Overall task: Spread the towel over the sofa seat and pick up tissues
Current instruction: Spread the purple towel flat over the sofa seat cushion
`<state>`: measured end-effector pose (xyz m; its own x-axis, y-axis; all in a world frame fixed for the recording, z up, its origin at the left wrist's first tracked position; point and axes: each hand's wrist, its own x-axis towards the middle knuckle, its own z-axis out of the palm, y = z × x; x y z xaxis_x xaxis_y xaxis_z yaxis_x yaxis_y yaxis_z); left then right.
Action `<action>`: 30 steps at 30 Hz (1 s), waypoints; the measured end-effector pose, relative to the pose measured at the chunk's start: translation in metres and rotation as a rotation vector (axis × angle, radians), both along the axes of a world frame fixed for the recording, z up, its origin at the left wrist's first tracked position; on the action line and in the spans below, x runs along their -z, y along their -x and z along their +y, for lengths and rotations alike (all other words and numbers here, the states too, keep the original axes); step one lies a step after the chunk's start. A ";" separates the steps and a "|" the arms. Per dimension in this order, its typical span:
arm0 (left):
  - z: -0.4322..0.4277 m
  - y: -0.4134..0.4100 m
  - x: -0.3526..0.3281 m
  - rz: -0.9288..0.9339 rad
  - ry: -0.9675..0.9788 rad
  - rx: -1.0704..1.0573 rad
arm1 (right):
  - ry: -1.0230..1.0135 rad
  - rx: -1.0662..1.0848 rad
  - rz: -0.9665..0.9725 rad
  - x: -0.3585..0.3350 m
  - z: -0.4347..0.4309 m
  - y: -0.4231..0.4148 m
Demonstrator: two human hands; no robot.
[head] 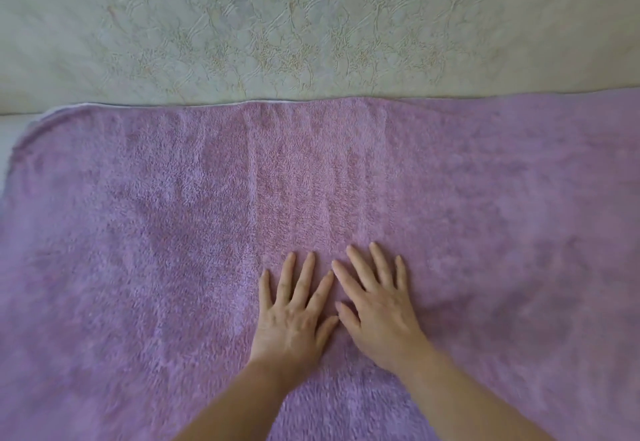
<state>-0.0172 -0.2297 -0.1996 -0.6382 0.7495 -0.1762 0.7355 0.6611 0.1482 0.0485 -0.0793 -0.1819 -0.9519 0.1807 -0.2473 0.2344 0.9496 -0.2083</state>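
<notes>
A fluffy lilac towel (pixel 173 232) lies flat over the sofa seat and fills most of the view, its far edge running along the foot of the backrest. My left hand (pixel 294 312) and my right hand (pixel 377 305) rest palm down on the towel, side by side just right of the middle, fingers straight and spread, thumbs almost touching. Both hold nothing. No tissues are in view.
The sofa's backrest (pixel 277 25), pale cracked leather, spans the top of the view. A strip of bare light seat (pixel 10 135) shows at the far left beside the towel's rounded corner.
</notes>
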 end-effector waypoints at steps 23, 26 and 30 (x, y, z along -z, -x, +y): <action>-0.177 -0.216 0.020 0.305 -0.151 0.332 | -0.175 -0.274 0.154 0.019 -0.137 -0.276; -0.189 -0.216 0.011 0.342 -0.173 0.352 | -0.039 -0.311 0.006 0.015 -0.135 -0.288; -0.182 -0.210 -0.007 0.190 -0.193 0.068 | 0.157 -0.193 0.221 -0.016 -0.133 -0.242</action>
